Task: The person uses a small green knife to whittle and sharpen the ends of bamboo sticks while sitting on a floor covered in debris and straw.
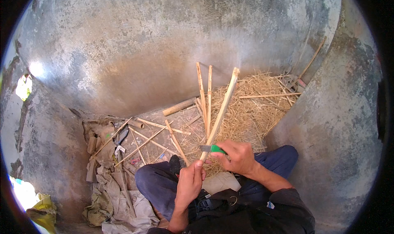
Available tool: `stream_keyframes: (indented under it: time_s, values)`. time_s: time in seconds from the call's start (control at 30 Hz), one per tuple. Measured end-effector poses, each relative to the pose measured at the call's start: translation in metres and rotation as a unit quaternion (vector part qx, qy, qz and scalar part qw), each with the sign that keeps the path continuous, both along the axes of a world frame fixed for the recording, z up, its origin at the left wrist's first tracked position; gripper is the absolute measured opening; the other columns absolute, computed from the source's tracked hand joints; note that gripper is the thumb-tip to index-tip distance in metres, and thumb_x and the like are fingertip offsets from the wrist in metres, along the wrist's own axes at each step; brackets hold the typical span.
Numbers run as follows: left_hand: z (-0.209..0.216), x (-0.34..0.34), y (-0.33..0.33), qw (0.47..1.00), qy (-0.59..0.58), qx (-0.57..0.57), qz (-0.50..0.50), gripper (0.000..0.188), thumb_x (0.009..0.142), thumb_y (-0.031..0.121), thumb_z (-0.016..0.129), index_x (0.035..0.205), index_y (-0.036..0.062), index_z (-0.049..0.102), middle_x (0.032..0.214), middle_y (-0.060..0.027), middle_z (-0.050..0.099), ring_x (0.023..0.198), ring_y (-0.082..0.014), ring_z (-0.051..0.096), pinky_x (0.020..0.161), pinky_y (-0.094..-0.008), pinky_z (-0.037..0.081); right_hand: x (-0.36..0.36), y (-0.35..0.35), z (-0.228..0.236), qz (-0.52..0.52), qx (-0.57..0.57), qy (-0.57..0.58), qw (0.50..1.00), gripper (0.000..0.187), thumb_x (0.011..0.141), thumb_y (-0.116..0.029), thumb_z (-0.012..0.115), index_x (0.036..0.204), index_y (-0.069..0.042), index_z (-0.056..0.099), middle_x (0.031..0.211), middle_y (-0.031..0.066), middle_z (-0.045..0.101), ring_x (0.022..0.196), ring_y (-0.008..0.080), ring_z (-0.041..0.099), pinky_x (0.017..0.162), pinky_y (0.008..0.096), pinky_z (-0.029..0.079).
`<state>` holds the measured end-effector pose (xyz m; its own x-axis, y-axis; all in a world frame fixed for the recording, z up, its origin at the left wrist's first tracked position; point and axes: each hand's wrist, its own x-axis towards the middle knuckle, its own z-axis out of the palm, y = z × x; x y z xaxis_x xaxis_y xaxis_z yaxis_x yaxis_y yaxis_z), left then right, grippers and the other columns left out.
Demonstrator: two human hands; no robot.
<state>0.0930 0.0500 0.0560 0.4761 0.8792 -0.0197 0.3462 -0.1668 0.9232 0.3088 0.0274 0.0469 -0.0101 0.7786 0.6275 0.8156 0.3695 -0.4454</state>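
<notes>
My left hand [189,181] is closed around the lower end of a long pale strip of split bamboo or wood [223,108], which slants up and away to the right. My right hand [238,156] grips a green-handled knife [217,149]; its short grey blade lies across the strip just above my left fingers. Whether the edge is biting into the strip I cannot tell. Both hands are over my lap, between my bent knees in dark blue trousers.
Curly shavings [254,106] heap up ahead on the right. Two narrow strips [201,90] lean against the grey wall [156,49], near a round bamboo piece [179,106]. Loose sticks [143,145] cross the floor on the left, beside crumpled cloths [131,211]. Another wall [324,139] closes in on the right.
</notes>
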Motion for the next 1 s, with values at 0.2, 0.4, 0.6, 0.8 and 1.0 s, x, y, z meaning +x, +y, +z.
stream_keyframes:
  time_s: [0.2, 0.4, 0.6, 0.8, 1.0]
  values:
    - [-0.004, -0.004, -0.007, 1.0, 0.018, -0.016, 0.011, 0.046, 0.12, 0.027, 0.039, 0.115, -0.0014, 0.075, 0.06, -0.0052, 0.05, 0.054, -0.0163, 0.052, 0.058, -0.0357, 0.045, 0.019, 0.011, 0.0, -0.006, 0.022, 0.018, 1.0, 0.027, 0.099, -0.033, 0.077, 0.109, -0.008, 0.075, 0.089, 0.0097, 0.074, 0.07, 0.0299, 0.075, 0.057, 0.0402, 0.057]
    - [-0.001, -0.009, -0.013, 0.998, 0.038, -0.044, 0.017, 0.049, 0.12, 0.029, 0.037, 0.113, -0.0014, 0.075, 0.062, 0.0008, 0.047, 0.057, -0.0102, 0.043, 0.057, -0.0319, 0.04, 0.038, 0.025, -0.004, -0.059, 0.022, 0.019, 0.998, 0.029, 0.1, -0.034, 0.075, 0.108, -0.006, 0.075, 0.092, 0.0122, 0.077, 0.073, 0.0314, 0.076, 0.06, 0.0422, 0.058]
    - [-0.021, -0.03, -0.029, 0.996, 0.063, -0.061, -0.004, 0.044, 0.119, 0.024, 0.04, 0.114, -0.0025, 0.074, 0.062, -0.0088, 0.052, 0.056, -0.0206, 0.055, 0.061, -0.0382, 0.048, 0.092, 0.053, 0.003, -0.123, 0.043, 0.03, 0.991, 0.03, 0.102, -0.033, 0.074, 0.102, -0.003, 0.074, 0.09, 0.0156, 0.076, 0.073, 0.0325, 0.075, 0.062, 0.0415, 0.057]
    - [-0.027, -0.036, -0.03, 0.997, 0.051, -0.056, -0.001, 0.043, 0.12, 0.024, 0.041, 0.114, -0.003, 0.075, 0.062, -0.0079, 0.051, 0.056, -0.0183, 0.052, 0.06, -0.0372, 0.047, 0.092, 0.057, -0.001, -0.091, 0.02, 0.074, 0.993, 0.03, 0.104, -0.031, 0.073, 0.105, -0.001, 0.075, 0.084, 0.0144, 0.073, 0.066, 0.0268, 0.069, 0.061, 0.039, 0.052]
    - [-0.037, -0.043, -0.019, 0.987, -0.043, -0.135, -0.069, 0.053, 0.122, 0.034, 0.037, 0.119, -0.0035, 0.075, 0.065, 0.0008, 0.046, 0.06, -0.0098, 0.043, 0.06, -0.0296, 0.041, 0.105, 0.057, -0.021, 0.057, -0.083, 0.382, 0.919, 0.035, 0.11, -0.034, 0.064, 0.106, 0.0, 0.071, 0.079, 0.0022, 0.066, 0.063, 0.015, 0.057, 0.057, 0.0329, 0.043]
